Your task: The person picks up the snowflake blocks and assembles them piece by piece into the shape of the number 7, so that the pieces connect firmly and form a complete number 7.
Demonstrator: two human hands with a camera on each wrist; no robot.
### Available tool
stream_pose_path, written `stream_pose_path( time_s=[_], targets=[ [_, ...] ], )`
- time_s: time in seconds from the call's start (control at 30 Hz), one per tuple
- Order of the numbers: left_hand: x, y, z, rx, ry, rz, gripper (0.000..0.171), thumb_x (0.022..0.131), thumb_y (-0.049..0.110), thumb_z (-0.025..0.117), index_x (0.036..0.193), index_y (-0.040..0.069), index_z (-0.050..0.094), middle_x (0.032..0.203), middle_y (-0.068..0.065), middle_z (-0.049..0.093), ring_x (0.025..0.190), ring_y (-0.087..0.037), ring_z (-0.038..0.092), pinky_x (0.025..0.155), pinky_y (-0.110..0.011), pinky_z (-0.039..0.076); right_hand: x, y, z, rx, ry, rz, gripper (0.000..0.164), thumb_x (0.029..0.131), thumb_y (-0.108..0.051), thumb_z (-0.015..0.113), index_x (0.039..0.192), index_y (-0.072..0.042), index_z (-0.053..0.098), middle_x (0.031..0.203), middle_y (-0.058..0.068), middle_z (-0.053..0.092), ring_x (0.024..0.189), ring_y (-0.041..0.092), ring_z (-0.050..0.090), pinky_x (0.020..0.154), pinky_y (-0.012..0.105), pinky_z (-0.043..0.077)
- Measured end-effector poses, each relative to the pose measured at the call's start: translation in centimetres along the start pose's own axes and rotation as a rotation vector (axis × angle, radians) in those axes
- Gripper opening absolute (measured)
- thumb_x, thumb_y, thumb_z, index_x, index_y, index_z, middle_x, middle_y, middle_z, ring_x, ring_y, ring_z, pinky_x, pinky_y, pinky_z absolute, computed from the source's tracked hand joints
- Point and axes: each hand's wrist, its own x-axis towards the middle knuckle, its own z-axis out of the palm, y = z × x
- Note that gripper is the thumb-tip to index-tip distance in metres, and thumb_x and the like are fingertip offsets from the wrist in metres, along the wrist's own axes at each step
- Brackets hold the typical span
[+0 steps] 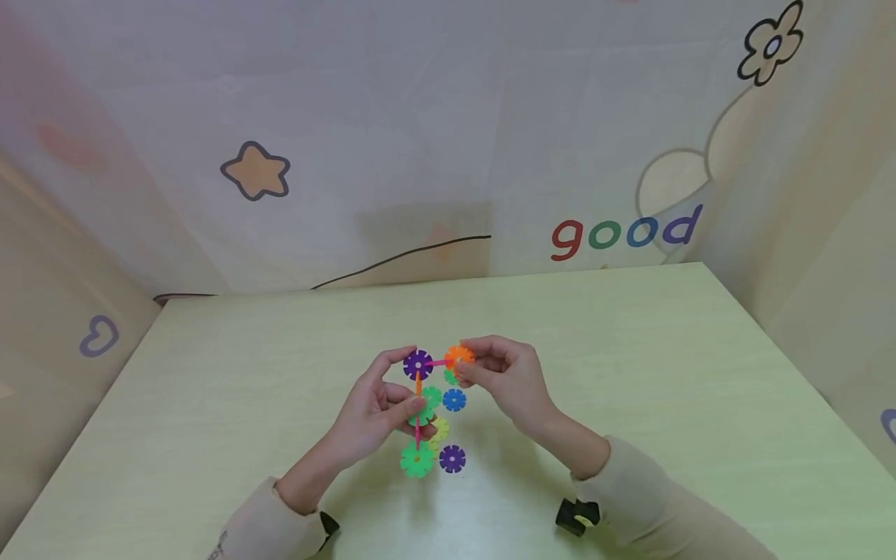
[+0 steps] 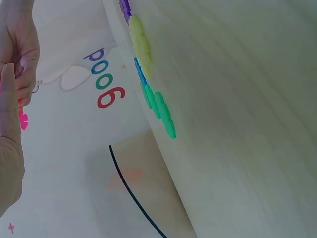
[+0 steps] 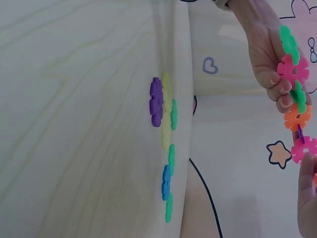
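Note:
Between my hands is a linked chain of notched plastic discs, bent at a purple disc [image 1: 418, 365]. My left hand [image 1: 374, 412] pinches a green disc [image 1: 421, 414] midway along it, with a fingertip at the purple disc. Below that grip, a pink disc [image 3: 293, 71] joins another green disc [image 1: 416, 460] at the chain's lower end. My right hand [image 1: 509, 381] pinches an orange disc [image 1: 458, 358] at the other end, touching a pink disc [image 1: 439, 363] seen edge-on. Whether those two are fully slotted together, I cannot tell.
Loose discs lie on the pale table [image 1: 595, 334] beneath the chain: a blue one [image 1: 454, 400], a purple one [image 1: 452, 459], yellow [image 3: 166, 111] and several green [image 3: 169, 207]. A printed curtain [image 1: 420, 117] hangs behind the table's far edge.

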Motion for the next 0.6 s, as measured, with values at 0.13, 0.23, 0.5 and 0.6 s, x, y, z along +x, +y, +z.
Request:
stream_pose_path(
  time_s=[0.13, 0.23, 0.5, 0.6],
  targets=[
    [0.0, 0.1, 0.0, 0.004, 0.009, -0.010, 0.060, 0.089, -0.002, 0.054, 0.139, 0.003, 0.020, 0.089, -0.029, 0.063, 0.074, -0.035, 0.066, 0.065, -0.040, 0.054, 0.3, 0.3, -0.4, -0.015, -0.039, 0.023, 0.028, 0.085, -0.001, 0.062, 0.112, 0.004, 0.060, 0.088, 0.016, 0.063, 0.069, 0.022, 0.066, 0.070, 0.031, 0.054],
    [0.0, 0.1, 0.0, 0.002, 0.011, -0.007, 0.060, 0.089, -0.001, 0.054, 0.139, 0.004, 0.020, 0.089, -0.029, 0.063, 0.074, -0.033, 0.066, 0.065, -0.041, 0.054, 0.6, 0.6, -1.0, -0.023, -0.044, 0.051, 0.026, 0.089, -0.004, 0.057, 0.114, 0.004, 0.059, 0.090, 0.017, 0.062, 0.072, 0.030, 0.065, 0.069, 0.032, 0.054],
    [-0.3, 0.1, -0.4, -0.033, 0.023, 0.002, 0.060, 0.089, 0.001, 0.055, 0.138, 0.005, 0.021, 0.089, -0.030, 0.063, 0.071, -0.027, 0.067, 0.065, -0.043, 0.054, 2.6, 1.6, -2.4, -0.171, -0.072, 0.081, 0.021, 0.089, -0.004, 0.056, 0.107, 0.005, 0.062, 0.084, 0.014, 0.063, 0.075, 0.038, 0.061, 0.065, 0.030, 0.054],
    [-0.3, 0.2, -0.4, -0.071, 0.020, -0.007, 0.061, 0.089, 0.001, 0.056, 0.139, 0.007, 0.022, 0.088, -0.032, 0.062, 0.070, -0.029, 0.067, 0.065, -0.045, 0.053, 3.3, 2.1, -2.7, -0.242, -0.101, 0.072, 0.020, 0.088, -0.004, 0.058, 0.106, 0.005, 0.063, 0.087, 0.018, 0.063, 0.076, 0.038, 0.061, 0.063, 0.030, 0.054]
  ],
)
